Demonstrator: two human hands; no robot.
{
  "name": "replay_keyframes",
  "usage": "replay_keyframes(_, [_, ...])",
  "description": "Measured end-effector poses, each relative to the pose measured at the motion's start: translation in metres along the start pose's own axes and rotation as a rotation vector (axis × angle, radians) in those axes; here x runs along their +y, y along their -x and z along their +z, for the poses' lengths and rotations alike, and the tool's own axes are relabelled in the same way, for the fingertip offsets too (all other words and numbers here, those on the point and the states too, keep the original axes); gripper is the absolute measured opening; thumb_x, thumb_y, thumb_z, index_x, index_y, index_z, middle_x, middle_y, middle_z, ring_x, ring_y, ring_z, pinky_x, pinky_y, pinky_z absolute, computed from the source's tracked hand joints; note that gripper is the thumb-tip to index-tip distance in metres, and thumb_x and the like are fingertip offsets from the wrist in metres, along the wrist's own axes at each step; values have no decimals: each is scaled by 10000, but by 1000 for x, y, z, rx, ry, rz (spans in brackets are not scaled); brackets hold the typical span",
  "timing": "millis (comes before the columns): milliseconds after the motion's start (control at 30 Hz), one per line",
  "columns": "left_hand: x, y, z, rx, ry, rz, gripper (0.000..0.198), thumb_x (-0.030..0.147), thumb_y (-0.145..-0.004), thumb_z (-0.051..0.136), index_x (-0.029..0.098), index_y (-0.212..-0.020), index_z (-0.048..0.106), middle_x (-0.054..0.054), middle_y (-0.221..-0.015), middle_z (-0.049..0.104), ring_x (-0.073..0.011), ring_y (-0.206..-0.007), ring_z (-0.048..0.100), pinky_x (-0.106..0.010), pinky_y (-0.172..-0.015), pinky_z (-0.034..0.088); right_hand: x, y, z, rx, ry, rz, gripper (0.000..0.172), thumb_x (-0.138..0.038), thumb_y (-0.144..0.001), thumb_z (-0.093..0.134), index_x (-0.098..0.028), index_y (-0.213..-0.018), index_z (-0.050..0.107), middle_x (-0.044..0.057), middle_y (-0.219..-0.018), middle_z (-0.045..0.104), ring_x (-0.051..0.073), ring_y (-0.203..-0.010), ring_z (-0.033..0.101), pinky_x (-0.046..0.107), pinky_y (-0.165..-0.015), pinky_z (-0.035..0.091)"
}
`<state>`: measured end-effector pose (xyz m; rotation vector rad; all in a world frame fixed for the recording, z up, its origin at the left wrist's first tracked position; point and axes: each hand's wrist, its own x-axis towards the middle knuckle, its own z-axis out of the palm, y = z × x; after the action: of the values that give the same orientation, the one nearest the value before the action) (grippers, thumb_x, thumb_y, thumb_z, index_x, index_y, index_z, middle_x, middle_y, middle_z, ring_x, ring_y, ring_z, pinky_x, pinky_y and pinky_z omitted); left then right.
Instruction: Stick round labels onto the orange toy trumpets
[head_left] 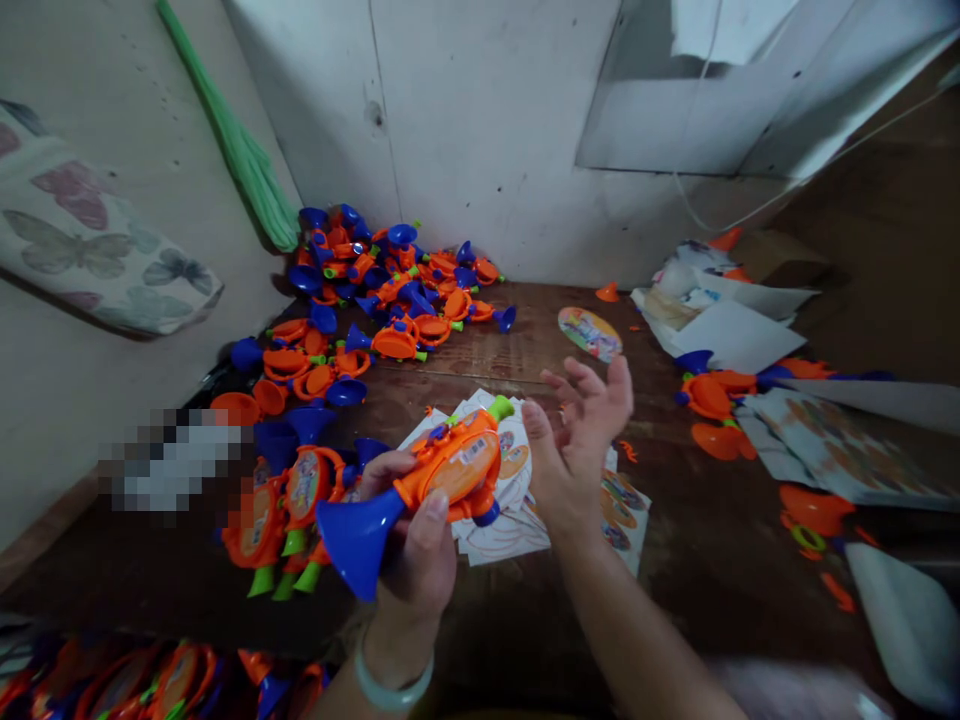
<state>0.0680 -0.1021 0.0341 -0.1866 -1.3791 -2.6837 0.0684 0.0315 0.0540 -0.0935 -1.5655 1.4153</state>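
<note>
My left hand (420, 560) is wrapped round an orange toy trumpet (457, 465) with a blue bell and a green mouthpiece. An oval sticker with a barcode shows on its side. To the right of the trumpet, my right hand (581, 445) is raised with fingers spread and holds nothing. Beneath both hands lie sticker sheets (502, 545), some with oval pictures on them. Beyond my right hand an oval picture sticker (590, 332) lies on the brown table (697, 560).
A heap of toy trumpets (397, 280) fills the back left, with several stickered ones (289, 510) nearer me. More lie along the bottom left. At the right are papers (720, 320), a stack of sticker sheets (847, 440) and loose orange parts (817, 510).
</note>
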Motion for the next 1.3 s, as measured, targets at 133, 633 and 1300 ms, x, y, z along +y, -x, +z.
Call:
replay_keyframes(133, [-1,4,7,21,158,-213,355,479,-915,881,276,-1176,753,-48,-1179,822,-242,-1083,826,-337,-908,689,-1,2,2,-252,-224,223,826,-355,-1022,733,-494,-1661,227,69,-1481,609,211,-1111,771,419,-906,708])
replay_keyframes(633, [18,4,-29,-196,-184,-62,639,313,-1007,827,423,-1603,624,-67,-1742,556,-364,-1576,567,-516,-1285,515,-49,14,-7,-523,-401,199,334,-277,-965,865,-381,-1267,766,62,-1475,607,253,-1381,666,420,-1085,667])
replay_keyframes(1300, [20,8,-26,-285,-38,-34,668,232,-964,838,397,-1581,642,-89,-1756,529,-394,-1603,527,-576,-1317,467,-50,25,16,-230,-121,219,397,-116,-884,846,-314,-1125,601,-26,-1038,682,145,-864,729,258,-737,665])
